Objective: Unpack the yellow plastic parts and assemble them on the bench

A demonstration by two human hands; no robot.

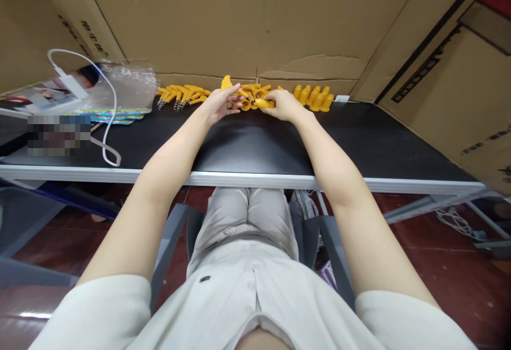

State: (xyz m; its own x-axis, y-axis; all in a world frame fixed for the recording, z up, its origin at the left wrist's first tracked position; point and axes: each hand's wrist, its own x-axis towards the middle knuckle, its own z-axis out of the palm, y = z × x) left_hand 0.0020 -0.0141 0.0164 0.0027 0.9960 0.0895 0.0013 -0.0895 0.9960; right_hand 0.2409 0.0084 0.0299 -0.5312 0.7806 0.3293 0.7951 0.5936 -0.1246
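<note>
At the back middle of the black table, my left hand (222, 106) is closed around a yellow plastic piece (227, 82) that sticks up above the thumb. Its other fingers are slightly apart. My right hand (286, 105) pinches another yellow piece (263, 103) low over the tabletop. Between and behind the hands lie more yellow parts (251, 87), some with small dark or metal bits. To the left is a row of yellow pieces (183, 93) with metal coils or chains (178, 105). Several upright yellow cylinder-like parts (315, 97) stand to the right.
Cardboard walls (255, 25) enclose the black table (399, 142) at the back and sides. On the left are clear plastic bags (131, 81), colourful sheets (123, 117) and a white cable (114, 94). A small white block (341, 98) sits at the back right.
</note>
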